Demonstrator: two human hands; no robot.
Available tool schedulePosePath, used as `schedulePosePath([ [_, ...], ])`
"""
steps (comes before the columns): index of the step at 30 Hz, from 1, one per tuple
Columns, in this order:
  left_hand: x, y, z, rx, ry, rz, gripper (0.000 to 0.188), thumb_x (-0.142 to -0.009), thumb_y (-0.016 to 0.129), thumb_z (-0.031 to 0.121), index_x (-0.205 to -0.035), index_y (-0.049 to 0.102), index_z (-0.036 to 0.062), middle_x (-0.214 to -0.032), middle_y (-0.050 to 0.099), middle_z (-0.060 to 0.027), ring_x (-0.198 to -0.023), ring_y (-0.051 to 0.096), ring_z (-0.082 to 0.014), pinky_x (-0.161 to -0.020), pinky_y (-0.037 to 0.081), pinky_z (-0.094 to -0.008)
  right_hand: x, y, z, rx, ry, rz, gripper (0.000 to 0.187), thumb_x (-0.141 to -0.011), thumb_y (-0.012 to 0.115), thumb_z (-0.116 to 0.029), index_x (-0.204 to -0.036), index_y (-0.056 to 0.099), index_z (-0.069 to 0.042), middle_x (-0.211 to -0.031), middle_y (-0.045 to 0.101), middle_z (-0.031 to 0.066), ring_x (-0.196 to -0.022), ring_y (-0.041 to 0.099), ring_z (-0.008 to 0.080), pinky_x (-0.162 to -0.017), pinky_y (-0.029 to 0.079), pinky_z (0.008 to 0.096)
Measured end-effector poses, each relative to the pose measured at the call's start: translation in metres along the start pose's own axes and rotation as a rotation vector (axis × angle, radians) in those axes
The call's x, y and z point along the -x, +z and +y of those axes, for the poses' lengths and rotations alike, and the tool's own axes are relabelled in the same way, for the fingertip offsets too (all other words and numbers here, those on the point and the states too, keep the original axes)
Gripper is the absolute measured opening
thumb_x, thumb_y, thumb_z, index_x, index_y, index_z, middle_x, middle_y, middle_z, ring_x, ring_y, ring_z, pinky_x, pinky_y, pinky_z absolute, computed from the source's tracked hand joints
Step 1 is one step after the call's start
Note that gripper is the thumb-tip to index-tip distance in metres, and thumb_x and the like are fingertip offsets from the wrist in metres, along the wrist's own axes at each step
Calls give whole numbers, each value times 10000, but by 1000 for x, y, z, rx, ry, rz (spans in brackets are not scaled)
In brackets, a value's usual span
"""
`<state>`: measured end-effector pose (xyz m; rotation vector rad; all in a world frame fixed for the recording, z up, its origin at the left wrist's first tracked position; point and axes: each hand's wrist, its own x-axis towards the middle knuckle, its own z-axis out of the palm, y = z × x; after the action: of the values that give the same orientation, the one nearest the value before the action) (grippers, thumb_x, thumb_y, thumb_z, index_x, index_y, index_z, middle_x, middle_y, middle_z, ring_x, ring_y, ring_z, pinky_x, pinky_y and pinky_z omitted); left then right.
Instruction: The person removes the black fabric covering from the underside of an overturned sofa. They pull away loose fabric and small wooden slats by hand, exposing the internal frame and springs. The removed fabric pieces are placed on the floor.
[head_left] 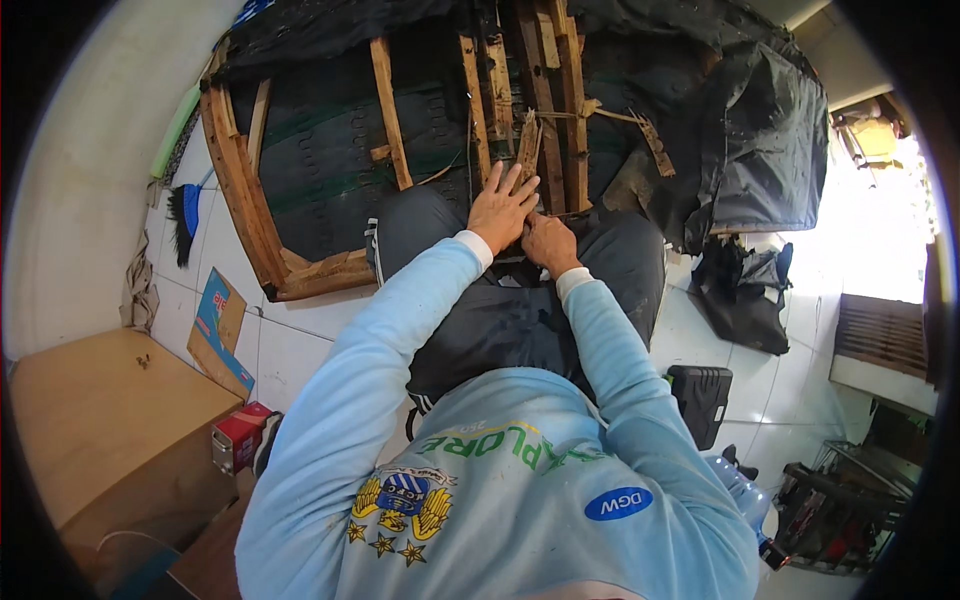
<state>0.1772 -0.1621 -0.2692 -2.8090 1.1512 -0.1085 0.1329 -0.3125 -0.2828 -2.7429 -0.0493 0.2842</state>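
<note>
In front of my knees lies an overturned sofa frame (243,205) of bare wooden slats with black cloth and wavy springs. My left hand (503,208) rests with outstretched fingers at the lower end of a splintered wooden strip (529,148) in the middle of the frame. Close beside it on the right, my right hand (550,243) is curled closed, and whatever it grips is hidden by the fingers. A broken sliver of wood (655,146) sticks out to the right of the slats. Torn black lining (765,150) covers the frame's right end.
On the left are a blue-and-black broom head (186,215), a cardboard piece (217,325), a wooden table (110,400) and a red box (240,438). To the right lie black cloth scraps (742,290), a black tool case (698,405) and a clear water bottle (740,490).
</note>
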Motion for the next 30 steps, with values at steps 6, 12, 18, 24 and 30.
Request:
schedulePosePath([
  [6,1,-10,-4,15,-22,-125,575,-996,607,244,-1564,532,189,-1729,332,-47,-1602,263,-346,-1305,128,-612,78,3,-6,-53,-92,-48,242,-958,627,-247,-987,709,-21,-879,748,269,-834,744,458,-763,608,539],
  [12,3,-14,-10,118,1,-146,651,-951,643,162,-1585,495,150,-1732,321,-68,-1605,262,-336,-1301,183,-589,88,-24,4,-149,-171,-64,238,-951,639,-249,-974,704,-21,-872,745,260,-824,739,452,-751,602,541],
  [18,-10,-10,-18,383,-20,146,615,-921,657,105,-1521,523,82,-1671,388,-157,-1545,346,-400,-1280,266,-539,68,-6,11,-9,-116,-108,253,-941,646,-264,-975,716,-23,-849,739,276,-799,746,446,-736,615,530],
  [24,-20,-18,-17,770,-899,55,1199,-836,864,360,-1660,68,6,-1678,221,-335,-1537,316,-488,-1251,331,-516,40,-1,6,165,49,16,692,-746,923,-372,-1232,510,-104,-1142,619,121,-1045,712,348,-845,605,460],
  [30,-27,1,12,1166,-1191,-193,1399,-818,890,436,-1626,-126,-87,-1680,116,-390,-1557,255,-506,-1287,272,-489,17,27,7,571,-160,36,320,-943,710,-336,-1137,639,-92,-1059,704,130,-937,739,303,-759,563,437],
])
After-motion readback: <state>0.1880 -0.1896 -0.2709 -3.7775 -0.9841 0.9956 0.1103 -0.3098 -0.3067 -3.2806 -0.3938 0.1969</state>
